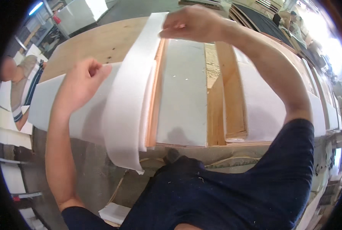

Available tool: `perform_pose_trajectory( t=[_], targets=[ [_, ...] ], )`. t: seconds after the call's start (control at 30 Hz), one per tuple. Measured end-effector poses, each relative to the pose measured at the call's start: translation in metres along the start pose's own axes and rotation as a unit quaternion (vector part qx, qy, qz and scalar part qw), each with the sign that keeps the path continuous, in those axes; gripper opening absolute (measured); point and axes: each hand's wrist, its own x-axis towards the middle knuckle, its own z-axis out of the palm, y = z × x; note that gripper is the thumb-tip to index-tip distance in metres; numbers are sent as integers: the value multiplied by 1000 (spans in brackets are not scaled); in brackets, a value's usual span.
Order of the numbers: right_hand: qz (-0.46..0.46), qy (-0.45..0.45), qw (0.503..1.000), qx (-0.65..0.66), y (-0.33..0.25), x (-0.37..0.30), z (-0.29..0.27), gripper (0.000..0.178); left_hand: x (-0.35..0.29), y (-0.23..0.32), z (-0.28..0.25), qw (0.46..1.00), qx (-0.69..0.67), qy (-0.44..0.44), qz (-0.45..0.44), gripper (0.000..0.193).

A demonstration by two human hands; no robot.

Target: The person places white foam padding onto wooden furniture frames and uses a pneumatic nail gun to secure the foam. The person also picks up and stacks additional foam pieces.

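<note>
At centre-left, running from far to near along a narrow orange-brown wooden rail [154, 99]: a long, flexible white foam strip [127, 84], with its lower end hanging past the front edge. At its far end, the bare right hand [192, 23], bent inward with fingertips right at the strip's edge; impossible to tell whether pinching it or merely touching. To the left of the strip, the bare left hand [81, 82], released and loosely curled, thumb toward the strip, apart from it, above a smooth white foam sheet [59, 109]. Behind that sheet, a flat light-brown plywood board [98, 40]. Right of the rail, a flat pale-grey panel [182, 103], then a thick light-brown wooden beam [232, 84]. Off to the far left, a co-worker in beige [18, 92], partly in view.
</note>
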Motion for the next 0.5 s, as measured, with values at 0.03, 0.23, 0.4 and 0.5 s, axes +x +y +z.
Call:
perform_pose_trajectory(
  t=[0.03,0.23,0.4,0.5],
  targets=[
    [-32,9,999,1,-6,15,15,36,-7,0,-3,998,-18,-30,-47,34],
    [-81,-50,994,46,-22,60,57,34,-14,17,16,972,-85,-136,-171,46],
    [-131,-113,983,54,-15,69,68,34,0,16,26,948,-198,-138,-208,39],
    [-142,-112,981,72,-10,74,73,36,0,10,21,862,-447,-164,-176,34]
  ],
)
